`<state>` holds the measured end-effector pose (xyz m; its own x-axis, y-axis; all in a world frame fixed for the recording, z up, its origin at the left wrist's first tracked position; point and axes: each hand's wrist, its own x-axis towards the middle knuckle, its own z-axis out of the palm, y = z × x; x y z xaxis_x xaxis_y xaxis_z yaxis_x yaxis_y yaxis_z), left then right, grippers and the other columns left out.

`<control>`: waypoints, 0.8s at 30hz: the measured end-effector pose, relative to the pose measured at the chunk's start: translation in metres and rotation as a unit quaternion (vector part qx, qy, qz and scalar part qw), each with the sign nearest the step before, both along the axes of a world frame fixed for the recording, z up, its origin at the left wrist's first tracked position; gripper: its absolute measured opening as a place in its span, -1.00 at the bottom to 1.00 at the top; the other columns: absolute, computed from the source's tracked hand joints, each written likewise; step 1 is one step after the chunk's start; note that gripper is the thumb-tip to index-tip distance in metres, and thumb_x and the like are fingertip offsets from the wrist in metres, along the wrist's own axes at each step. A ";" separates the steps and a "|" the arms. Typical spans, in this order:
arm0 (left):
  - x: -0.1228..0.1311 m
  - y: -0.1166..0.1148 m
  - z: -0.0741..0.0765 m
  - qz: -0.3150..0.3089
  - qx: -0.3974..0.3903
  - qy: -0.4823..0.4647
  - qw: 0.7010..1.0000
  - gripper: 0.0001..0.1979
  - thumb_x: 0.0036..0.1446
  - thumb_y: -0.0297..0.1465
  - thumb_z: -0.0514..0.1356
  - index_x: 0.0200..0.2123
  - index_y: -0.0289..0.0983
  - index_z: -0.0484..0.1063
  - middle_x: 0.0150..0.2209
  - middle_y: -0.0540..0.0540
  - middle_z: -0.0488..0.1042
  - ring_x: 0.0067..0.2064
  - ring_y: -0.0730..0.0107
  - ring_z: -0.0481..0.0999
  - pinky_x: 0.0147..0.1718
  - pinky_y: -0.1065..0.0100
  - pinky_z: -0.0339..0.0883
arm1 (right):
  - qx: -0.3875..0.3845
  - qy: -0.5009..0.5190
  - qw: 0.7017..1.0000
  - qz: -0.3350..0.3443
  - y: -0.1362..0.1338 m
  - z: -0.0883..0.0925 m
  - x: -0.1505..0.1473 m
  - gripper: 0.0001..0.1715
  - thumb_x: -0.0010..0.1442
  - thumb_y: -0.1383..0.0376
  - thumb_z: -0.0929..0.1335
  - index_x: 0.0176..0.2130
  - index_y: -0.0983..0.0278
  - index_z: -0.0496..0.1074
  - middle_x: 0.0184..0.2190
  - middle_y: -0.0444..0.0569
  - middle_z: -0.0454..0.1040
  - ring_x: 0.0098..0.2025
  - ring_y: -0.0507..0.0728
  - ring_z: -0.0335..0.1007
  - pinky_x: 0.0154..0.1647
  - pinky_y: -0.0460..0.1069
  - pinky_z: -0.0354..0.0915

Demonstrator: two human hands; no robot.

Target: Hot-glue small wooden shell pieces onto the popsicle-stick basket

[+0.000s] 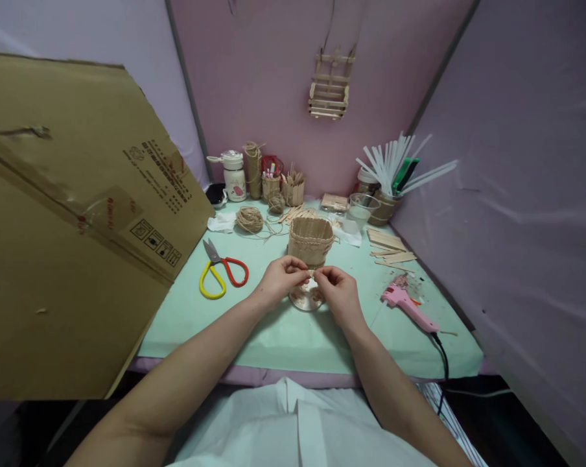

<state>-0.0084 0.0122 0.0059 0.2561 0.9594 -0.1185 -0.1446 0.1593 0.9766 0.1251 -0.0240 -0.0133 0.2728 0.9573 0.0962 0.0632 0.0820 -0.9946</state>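
My left hand and my right hand meet at the middle of the table, both closed in a pinch. Between their fingertips is a small beige piece, too small to name. Just below the fingers lies a round white dish with brownish shapes on it; the hands partly cover it. Right behind the fingertips stands a small basket that looks made of wooden craft sticks, with braided twine around it.
Scissors lie left, near a large cardboard sheet. A pink glue gun with a black cord lies right, below wooden sticks. Behind are a twine ball, a white bottle, a plastic cup and white glue sticks.
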 end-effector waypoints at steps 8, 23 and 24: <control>-0.001 0.000 -0.003 -0.023 0.028 0.039 0.999 -0.71 -0.20 -0.25 0.37 -0.45 -0.35 0.49 -0.48 -0.07 0.48 -0.45 0.47 0.38 -0.44 0.42 0.23 | 0.021 0.027 0.999 -0.021 0.003 -0.003 0.001 -0.81 -0.03 0.19 0.40 -0.49 0.29 0.44 -0.57 -0.17 0.39 -0.52 0.00 0.22 -0.49 -0.10 0.16; -0.001 0.000 -0.008 -0.050 0.005 0.008 0.999 -0.68 -0.21 -0.20 0.38 -0.48 -0.35 0.51 -0.51 -0.07 0.47 -0.48 0.48 0.36 -0.46 0.41 0.17 | 0.013 0.018 1.000 -0.011 -0.001 0.002 -0.002 -0.79 -0.03 0.18 0.39 -0.49 0.28 0.38 -0.61 -0.19 0.31 -0.57 -0.01 0.16 -0.58 -0.11 0.13; -0.001 0.000 -0.008 -0.051 0.004 0.007 0.999 -0.68 -0.21 -0.20 0.38 -0.49 -0.36 0.51 -0.51 -0.07 0.48 -0.49 0.48 0.36 -0.46 0.41 0.17 | 0.013 0.017 1.000 -0.009 -0.002 0.002 -0.002 -0.79 -0.03 0.18 0.39 -0.50 0.28 0.38 -0.61 -0.19 0.31 -0.58 -0.01 0.16 -0.58 -0.11 0.13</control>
